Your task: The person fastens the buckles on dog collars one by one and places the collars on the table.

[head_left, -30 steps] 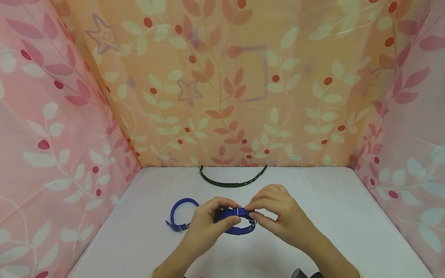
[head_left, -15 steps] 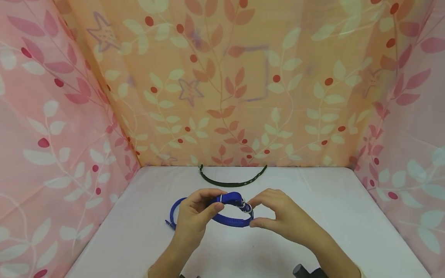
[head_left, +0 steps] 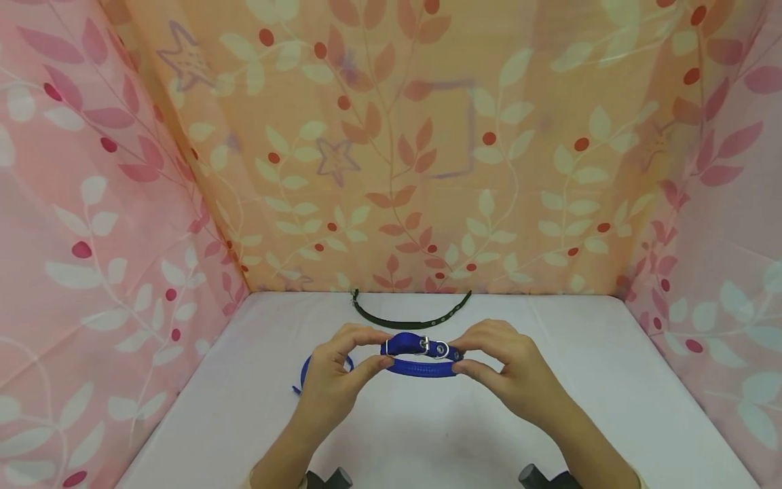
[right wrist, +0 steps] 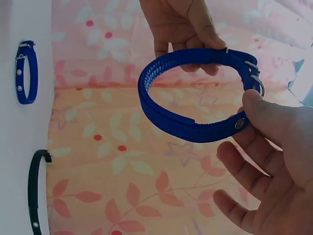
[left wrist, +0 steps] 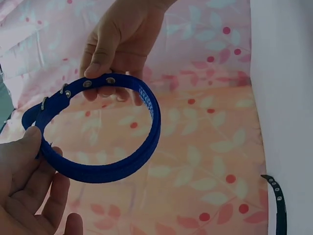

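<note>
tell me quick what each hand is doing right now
Left hand: pinches one side of the buckled blue collar, lifted off the table.
Right hand: pinches the collar's other side, by the buckle.

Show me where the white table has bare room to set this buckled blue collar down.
The white table is bare right of the right hand, out to the pink curtain, and in front between both forearms. It is crowded left: the second blue collar lies behind the left hand; the black collar lines the back edge.
</note>
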`<state>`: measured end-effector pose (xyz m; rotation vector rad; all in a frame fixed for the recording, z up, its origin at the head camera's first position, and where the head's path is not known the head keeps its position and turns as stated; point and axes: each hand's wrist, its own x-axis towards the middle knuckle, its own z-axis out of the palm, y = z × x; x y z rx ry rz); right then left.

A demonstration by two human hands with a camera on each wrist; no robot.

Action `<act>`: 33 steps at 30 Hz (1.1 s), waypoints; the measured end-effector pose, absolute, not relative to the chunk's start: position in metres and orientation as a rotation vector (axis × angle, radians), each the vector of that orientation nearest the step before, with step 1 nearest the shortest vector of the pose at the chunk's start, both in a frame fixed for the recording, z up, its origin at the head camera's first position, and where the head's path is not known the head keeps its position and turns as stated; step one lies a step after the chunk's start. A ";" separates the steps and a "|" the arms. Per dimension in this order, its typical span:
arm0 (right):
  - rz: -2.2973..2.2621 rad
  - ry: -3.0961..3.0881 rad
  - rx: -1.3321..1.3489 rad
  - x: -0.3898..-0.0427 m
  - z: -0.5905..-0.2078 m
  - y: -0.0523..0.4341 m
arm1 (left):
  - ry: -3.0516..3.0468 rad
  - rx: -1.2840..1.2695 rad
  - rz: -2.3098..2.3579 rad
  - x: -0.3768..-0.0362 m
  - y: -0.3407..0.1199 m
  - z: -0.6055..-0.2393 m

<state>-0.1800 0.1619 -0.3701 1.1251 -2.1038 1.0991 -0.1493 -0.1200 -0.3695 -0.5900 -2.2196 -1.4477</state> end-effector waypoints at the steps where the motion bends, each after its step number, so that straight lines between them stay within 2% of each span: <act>1: 1.096 -2.074 1.134 -0.180 -0.370 0.162 | -2.211 -0.611 -1.443 -0.150 -0.121 -0.369; 10: 1.053 -1.912 1.202 -0.190 -0.369 0.170 | -2.080 -0.815 -1.177 -0.156 -0.128 -0.370; 17: 1.052 -1.859 1.251 -0.196 -0.369 0.175 | -2.046 -0.840 -0.989 -0.158 -0.136 -0.365; 24: 1.116 -1.772 1.337 -0.197 -0.368 0.173 | -2.070 -0.857 -1.163 -0.159 -0.134 -0.365; 33: 1.140 -1.525 1.542 -0.192 -0.355 0.165 | -2.372 -0.893 -1.649 -0.161 -0.137 -0.368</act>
